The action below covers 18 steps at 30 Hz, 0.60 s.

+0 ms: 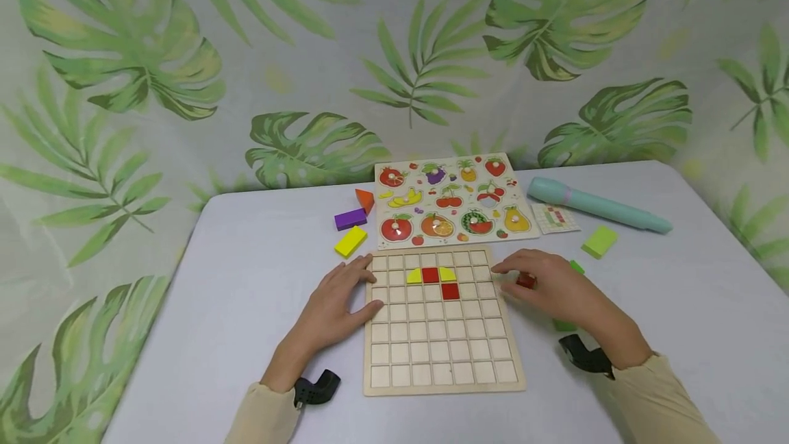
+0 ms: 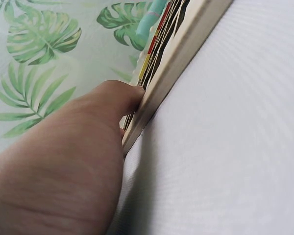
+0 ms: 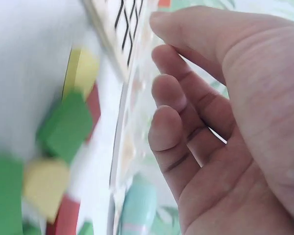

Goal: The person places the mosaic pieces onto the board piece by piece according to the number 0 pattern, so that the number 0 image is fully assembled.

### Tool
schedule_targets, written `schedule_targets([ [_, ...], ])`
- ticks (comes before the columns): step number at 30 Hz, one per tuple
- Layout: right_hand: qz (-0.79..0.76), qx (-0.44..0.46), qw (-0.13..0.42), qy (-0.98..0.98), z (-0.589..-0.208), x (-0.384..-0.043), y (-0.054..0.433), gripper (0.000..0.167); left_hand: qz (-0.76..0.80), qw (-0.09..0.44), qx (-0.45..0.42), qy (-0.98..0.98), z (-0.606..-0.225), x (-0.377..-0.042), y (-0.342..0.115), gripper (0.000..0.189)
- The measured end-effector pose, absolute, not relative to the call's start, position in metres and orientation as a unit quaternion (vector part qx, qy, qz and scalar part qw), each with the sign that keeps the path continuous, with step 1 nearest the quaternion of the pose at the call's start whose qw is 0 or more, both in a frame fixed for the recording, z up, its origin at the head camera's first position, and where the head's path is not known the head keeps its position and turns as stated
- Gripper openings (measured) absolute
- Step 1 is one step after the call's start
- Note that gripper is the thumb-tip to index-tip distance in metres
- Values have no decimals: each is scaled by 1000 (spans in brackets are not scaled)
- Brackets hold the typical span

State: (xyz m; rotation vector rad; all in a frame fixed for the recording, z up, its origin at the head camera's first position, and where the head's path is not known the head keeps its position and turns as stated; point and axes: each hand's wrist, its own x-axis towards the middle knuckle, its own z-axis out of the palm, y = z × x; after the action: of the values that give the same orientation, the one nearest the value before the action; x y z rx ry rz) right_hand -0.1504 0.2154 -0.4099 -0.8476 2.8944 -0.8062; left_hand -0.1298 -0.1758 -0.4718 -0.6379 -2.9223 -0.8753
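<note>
- Head view: left hand [image 1: 335, 299] relaxed on rectangular pale-wood grid board [image 1: 444, 331]; right hand [image 1: 550, 282] empty, loose.
- I'd call it mid-fill; next, pinch small red block [image 1: 527, 281].

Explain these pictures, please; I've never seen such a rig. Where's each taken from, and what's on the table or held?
There's no machine, just a person working bare-handed. The wide picture comes from a head-worn camera; the others come from a left wrist camera and a right wrist camera.

On the white table lie a gridded board with red and yellow pieces, a fruit puzzle, a turquoise object and loose blocks. The left hand rests on the board's edge; the right hand, nearby, holds nothing.
</note>
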Motion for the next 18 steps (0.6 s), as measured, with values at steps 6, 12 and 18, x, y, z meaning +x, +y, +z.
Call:
schedule_targets([
  [6, -258, -265, -11, 929, -408, -153, 239, 32, -278, 19, -206, -938, -472, -131, -177, 35],
  [12, -259, -251, 24, 932, -412, -157, 253, 37, -281, 21, -211, -936, -474, -132, -176, 35],
  [18, -258, -234, 57, 936, -422, -160, 256, 32, -279, 19, -210, -937, -474, -131, -176, 36],
])
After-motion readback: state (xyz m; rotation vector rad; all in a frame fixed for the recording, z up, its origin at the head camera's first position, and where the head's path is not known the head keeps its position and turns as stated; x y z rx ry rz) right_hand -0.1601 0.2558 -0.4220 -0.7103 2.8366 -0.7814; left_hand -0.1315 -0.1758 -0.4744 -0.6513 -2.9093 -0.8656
